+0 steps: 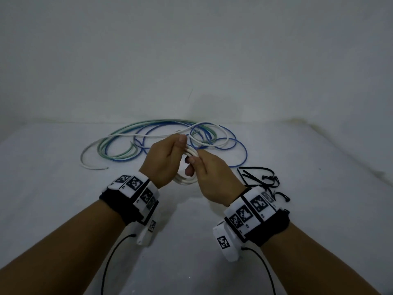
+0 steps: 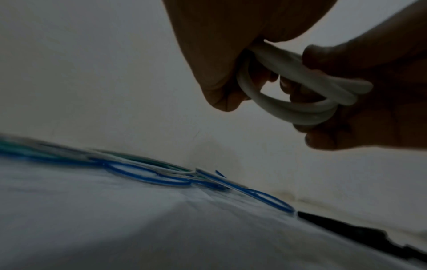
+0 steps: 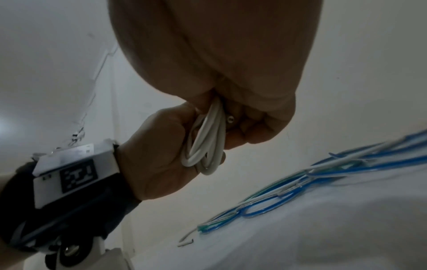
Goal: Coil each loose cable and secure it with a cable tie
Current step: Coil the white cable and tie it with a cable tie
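Above the table's middle, both hands hold a small coil of white cable (image 1: 192,154). My left hand (image 1: 180,144) grips the coil's far side, fingers curled round the loops. My right hand (image 1: 190,165) pinches the near side between thumb and fingers. The coil's lower loops hang below the hands. In the left wrist view the coil (image 2: 289,104) bridges my left hand (image 2: 221,87) and right hand (image 2: 360,117). In the right wrist view the coil (image 3: 209,146) sits between my right hand (image 3: 242,113) and left hand (image 3: 166,149). The white cable's loose tail (image 1: 148,135) trails back over the table.
A blue cable (image 1: 236,145) and a green cable (image 1: 110,145) lie in tangled loops behind the hands. Several black cable ties (image 1: 258,179) lie on the table right of my right hand. The white table (image 1: 63,209) meets a wall at the back.
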A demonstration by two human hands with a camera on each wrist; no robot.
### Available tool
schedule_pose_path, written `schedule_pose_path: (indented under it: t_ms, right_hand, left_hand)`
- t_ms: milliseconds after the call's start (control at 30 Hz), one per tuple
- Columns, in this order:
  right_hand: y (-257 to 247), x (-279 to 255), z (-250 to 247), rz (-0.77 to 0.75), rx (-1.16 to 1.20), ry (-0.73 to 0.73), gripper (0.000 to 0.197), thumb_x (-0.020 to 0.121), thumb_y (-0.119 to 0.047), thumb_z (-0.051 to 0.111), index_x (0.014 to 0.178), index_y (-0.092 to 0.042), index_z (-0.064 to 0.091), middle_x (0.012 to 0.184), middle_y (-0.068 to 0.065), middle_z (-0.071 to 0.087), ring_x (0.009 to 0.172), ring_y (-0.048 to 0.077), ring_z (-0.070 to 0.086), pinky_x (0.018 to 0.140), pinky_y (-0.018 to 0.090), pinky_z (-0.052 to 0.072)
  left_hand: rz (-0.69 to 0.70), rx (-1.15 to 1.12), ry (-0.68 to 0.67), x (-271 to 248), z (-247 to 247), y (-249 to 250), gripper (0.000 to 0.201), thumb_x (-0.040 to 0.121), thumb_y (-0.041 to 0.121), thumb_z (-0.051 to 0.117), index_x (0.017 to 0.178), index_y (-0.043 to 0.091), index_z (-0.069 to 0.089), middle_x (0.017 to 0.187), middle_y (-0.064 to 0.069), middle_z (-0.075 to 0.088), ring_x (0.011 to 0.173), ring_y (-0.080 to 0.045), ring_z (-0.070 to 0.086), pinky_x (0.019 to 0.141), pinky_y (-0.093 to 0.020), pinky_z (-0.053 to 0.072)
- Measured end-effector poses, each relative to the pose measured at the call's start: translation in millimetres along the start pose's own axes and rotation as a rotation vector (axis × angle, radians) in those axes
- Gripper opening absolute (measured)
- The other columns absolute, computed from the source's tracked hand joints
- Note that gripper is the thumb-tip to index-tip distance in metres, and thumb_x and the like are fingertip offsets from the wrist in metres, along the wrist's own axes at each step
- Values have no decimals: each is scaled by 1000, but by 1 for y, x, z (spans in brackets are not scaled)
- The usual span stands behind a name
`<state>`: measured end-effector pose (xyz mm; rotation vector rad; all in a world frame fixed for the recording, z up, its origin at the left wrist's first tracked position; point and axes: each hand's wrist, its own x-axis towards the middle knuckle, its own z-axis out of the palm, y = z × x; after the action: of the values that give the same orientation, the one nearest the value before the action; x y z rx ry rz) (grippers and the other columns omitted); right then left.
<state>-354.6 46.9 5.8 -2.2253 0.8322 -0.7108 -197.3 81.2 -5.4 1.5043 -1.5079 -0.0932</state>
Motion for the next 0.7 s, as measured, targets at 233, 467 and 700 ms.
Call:
schedule_pose_path:
  t_ms: [233, 467, 700]
  right_hand:
    - [16, -10, -27, 132, 16, -42, 34, 100, -43, 46, 106, -17, 68, 95, -7, 71, 88, 10, 62, 80, 28, 47]
    - [83, -9, -103, 501, -394, 68, 18, 89, -31, 66, 92, -16, 76, 93, 2, 74, 88, 21, 68, 84, 34, 55]
    - [131, -3, -129, 784, -813, -62, 48, 87, -43, 68, 59, -10, 47, 61, 3, 51, 51, 14, 45, 43, 23, 31]
  left_hand:
    - [-43, 247, -9, 3, 29, 20, 40, 102, 39, 32, 66, 25, 39, 55, 9, 42, 51, -7, 39, 54, -27, 22]
    - [-54, 244, -66, 6, 41, 15, 39, 102, 41, 28, 67, 27, 34, 58, 9, 41, 59, -23, 43, 60, -32, 27]
    - [-48, 239, -89, 6, 47, 26, 40, 103, 40, 28, 65, 27, 33, 57, 7, 42, 53, -6, 41, 55, -31, 22]
